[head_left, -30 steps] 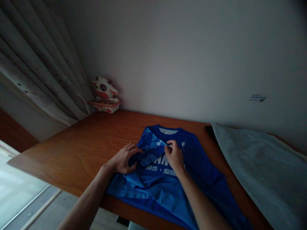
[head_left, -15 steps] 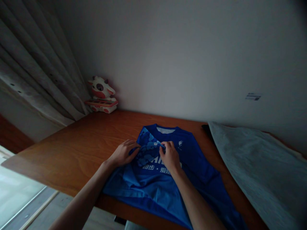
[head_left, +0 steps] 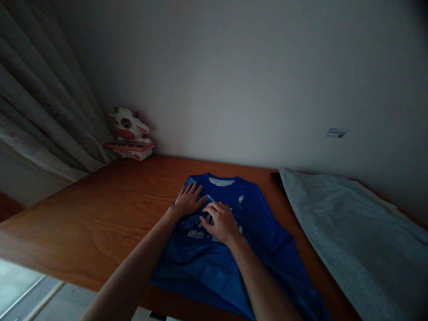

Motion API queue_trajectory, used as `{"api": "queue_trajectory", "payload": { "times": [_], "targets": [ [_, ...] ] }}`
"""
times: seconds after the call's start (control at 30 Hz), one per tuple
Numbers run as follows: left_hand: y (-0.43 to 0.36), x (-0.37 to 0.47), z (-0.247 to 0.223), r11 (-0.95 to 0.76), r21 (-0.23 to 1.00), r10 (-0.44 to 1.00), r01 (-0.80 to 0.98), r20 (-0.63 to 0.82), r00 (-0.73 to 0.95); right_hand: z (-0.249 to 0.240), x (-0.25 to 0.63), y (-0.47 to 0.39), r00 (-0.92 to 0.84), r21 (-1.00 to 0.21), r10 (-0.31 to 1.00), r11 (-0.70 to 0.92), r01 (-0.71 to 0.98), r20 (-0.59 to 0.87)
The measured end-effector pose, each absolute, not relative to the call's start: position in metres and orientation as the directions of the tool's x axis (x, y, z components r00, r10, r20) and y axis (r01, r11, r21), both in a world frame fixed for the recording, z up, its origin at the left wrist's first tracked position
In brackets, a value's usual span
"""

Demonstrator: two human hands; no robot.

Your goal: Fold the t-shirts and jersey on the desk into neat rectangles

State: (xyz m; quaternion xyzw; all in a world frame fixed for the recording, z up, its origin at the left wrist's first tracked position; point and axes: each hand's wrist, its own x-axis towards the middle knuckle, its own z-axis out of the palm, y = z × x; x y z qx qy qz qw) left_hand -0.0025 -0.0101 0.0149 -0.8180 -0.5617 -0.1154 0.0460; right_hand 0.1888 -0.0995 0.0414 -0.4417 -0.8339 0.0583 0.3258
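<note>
the blue long-sleeved shirt point(head_left: 214, 272) lies front up on the wooden table point(head_left: 133, 196), its collar toward the wall point(head_left: 240, 89) and its lower part at the near edge. a patterned, lighter blue sleeve point(head_left: 209, 198) is folded in across the chest, partly hidden under the hands. the left hand point(head_left: 189, 199) rests palm down on that folded sleeve near the shoulder, fingers spread and straight, gripping nothing. the right hand point(head_left: 220, 221) is just beside it over the middle of the chest, fingers bent and thumb parted from them, with no cloth visibly pinched between; it covers part of the white lettering point(head_left: 195, 233). the other sleeve runs down the right side toward the near edge. a grey cloth point(head_left: 347, 227) lies to the right of the shirt, near it. a cow toy point(head_left: 129, 133) with a keyboard stands at the back left, beside the curtain point(head_left: 43, 98)
</note>
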Motion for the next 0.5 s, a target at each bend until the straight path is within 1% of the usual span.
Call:
{"api": "queue_trajectory", "payload": {
  "times": [0.07,0.17,0.23,0.3,0.4,0.5],
  "targets": [
    [-0.013,-0.003,0.018,-0.337,0.060,0.917,0.940,0.247,0.313,0.039,0.190,-0.095,-0.311,-0.442,0.789,0.570,0.692,0.530],
    [-0.020,-0.003,0.026,-0.372,0.073,0.900,0.925,0.271,0.341,0.030,0.199,-0.081,-0.014,-0.601,0.813,0.442,0.665,0.583],
    [-0.025,-0.004,0.027,-0.397,0.086,0.894,0.914,0.263,0.363,0.022,0.211,-0.069,0.188,-0.701,0.795,0.363,0.614,0.576],
    [-0.030,-0.004,0.026,-0.390,0.103,0.904,0.915,0.230,0.359,0.012,0.225,-0.058,0.308,-0.759,0.779,0.304,0.576,0.546],
    [-0.034,-0.003,0.023,-0.369,0.110,0.923,0.923,0.164,0.349,0.001,0.242,-0.048,0.360,-0.775,0.789,0.217,0.594,0.497],
    [-0.035,-0.002,0.023,-0.370,0.113,0.923,0.922,0.156,0.351,-0.005,0.250,-0.045,0.326,-0.751,0.823,0.172,0.637,0.465]
  ]
}}
